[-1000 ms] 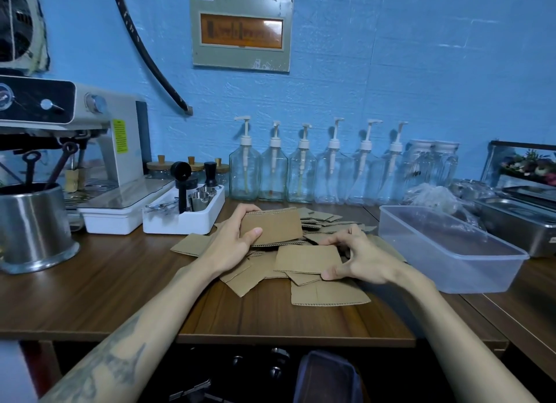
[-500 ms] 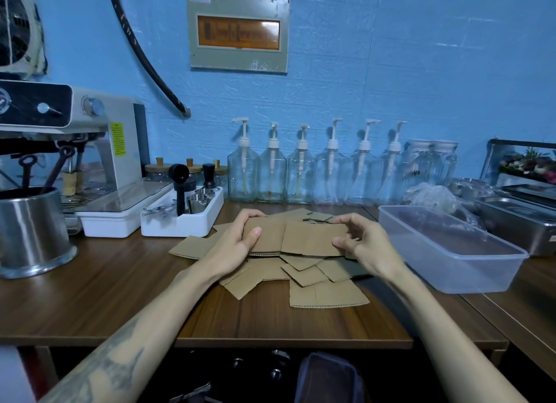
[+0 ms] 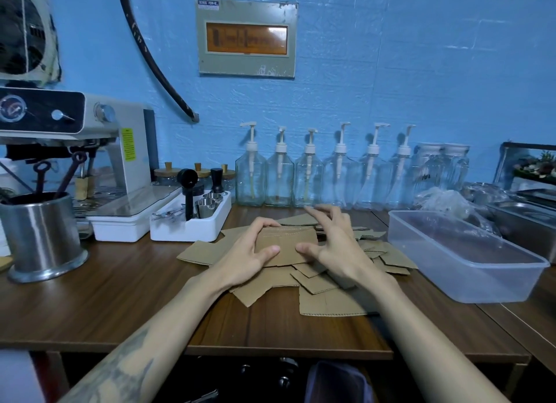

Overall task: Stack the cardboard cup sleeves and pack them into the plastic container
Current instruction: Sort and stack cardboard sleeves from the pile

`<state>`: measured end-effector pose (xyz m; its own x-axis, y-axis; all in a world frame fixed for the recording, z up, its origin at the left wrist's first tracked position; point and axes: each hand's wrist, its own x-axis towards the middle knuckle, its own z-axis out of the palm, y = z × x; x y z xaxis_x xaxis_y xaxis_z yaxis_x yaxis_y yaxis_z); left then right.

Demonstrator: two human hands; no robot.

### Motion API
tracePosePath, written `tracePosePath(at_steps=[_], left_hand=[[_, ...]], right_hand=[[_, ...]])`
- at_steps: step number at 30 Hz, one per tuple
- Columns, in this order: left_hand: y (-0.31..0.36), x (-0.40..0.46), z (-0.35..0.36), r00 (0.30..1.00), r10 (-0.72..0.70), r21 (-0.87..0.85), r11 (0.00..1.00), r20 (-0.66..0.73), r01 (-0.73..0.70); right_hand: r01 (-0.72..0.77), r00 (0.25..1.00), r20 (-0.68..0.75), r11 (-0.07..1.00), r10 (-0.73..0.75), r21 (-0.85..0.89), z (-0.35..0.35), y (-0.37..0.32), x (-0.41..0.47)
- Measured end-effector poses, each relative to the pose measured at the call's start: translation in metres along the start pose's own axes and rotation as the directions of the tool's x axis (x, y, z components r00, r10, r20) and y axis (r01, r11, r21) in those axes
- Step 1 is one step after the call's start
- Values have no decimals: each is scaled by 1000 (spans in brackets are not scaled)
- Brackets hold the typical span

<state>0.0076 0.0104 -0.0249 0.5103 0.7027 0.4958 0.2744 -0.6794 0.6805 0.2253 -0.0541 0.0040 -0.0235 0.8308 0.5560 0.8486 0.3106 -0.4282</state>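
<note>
A small stack of brown cardboard cup sleeves [image 3: 287, 244] is held just above the table's middle. My left hand [image 3: 248, 253] grips its left end, thumb on top. My right hand [image 3: 334, 246] rests against the stack's right end with its thumb on the top sleeve and its fingers spread upward. Under and around both hands lies a loose pile of flat sleeves [image 3: 328, 300] scattered on the wooden table [image 3: 120, 297]. The clear plastic container [image 3: 463, 253] stands open and holds nothing, to the right of the pile.
A white tool tray [image 3: 192, 222] and an espresso machine [image 3: 90, 149] stand at the back left, a steel cup [image 3: 42, 237] at far left. Several glass pump bottles [image 3: 310, 174] line the wall. Steel pans [image 3: 529, 219] sit behind the container.
My right hand carried a sleeve leftward and laid it onto the stack in my left hand. Its fingers have since lifted and spread. The view also tilted slightly.
</note>
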Motion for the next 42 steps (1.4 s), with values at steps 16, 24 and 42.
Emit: tracePosePath(at_steps=[16,24,42], left_hand=[[-5,2,0,996,-81,184,980,37,72],[-14,-7,-47,991,-100,207,971,-94,117],[-48,-36,-83,875,-425,443,754,-233,484]], right_hand=[[-65,988,152,938,13,339,14,7,5],[-41,995,100,968,17,248,18,13,3],[-59,998,33,963,53,264,17,17,6]])
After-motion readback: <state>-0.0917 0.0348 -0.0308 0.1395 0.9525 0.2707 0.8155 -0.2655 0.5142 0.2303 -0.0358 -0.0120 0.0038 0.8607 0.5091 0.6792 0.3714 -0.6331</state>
